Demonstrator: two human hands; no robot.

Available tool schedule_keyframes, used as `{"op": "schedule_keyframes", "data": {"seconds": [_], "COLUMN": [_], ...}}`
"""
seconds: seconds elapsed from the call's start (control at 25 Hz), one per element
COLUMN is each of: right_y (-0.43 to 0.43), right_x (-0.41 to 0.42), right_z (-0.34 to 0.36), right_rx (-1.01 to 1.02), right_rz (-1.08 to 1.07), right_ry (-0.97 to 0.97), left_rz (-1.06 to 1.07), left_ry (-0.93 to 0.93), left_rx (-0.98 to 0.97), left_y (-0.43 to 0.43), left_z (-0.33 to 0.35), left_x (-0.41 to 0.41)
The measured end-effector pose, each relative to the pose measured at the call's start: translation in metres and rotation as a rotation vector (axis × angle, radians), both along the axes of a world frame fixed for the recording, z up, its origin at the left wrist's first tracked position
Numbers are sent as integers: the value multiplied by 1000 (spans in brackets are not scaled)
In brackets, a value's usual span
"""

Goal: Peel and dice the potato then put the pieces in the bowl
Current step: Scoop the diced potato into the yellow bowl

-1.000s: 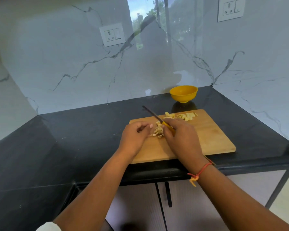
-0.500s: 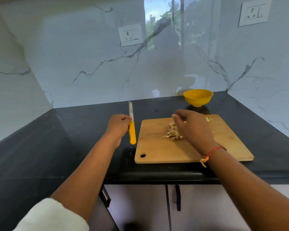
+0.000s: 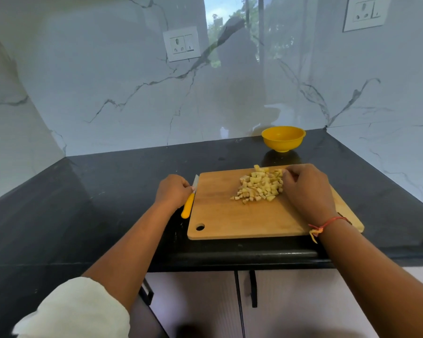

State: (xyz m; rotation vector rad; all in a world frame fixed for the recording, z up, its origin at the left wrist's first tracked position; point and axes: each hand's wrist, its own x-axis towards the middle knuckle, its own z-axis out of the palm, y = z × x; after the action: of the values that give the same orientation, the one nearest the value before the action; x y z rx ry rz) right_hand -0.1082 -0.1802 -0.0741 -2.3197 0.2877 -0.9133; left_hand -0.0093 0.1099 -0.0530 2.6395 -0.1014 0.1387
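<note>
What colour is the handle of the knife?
The knife has an orange-yellow handle; the head view shows it best.

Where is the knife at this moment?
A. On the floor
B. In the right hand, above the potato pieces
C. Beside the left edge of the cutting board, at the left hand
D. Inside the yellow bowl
C: the knife lies along the left edge of the cutting board, and the left hand holds it where the blade meets the handle; the right hand is at the potato pieces, without a knife.
</note>
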Motion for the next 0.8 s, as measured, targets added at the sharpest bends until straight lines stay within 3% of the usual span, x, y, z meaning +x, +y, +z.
{"op": "schedule_keyframes", "data": {"seconds": [0.24, 0.44, 0.6, 0.8], "right_y": [0, -20, -52, -57], "right_x": [1, 16, 43, 50], "right_z": [1, 17, 27, 17], "right_rx": [46, 161, 216, 249], "right_rz": [-14, -9, -75, -63], "right_ry": [14, 63, 74, 106], "left_rz": [31, -94, -289, -531], "left_ry": [-83, -316, -294, -143], "left_rx": [58, -84, -234, -180], "left_y": [-10, -46, -117, -196], "left_z": [-4, 12, 36, 40], "left_x": [1, 1, 14, 60]}}
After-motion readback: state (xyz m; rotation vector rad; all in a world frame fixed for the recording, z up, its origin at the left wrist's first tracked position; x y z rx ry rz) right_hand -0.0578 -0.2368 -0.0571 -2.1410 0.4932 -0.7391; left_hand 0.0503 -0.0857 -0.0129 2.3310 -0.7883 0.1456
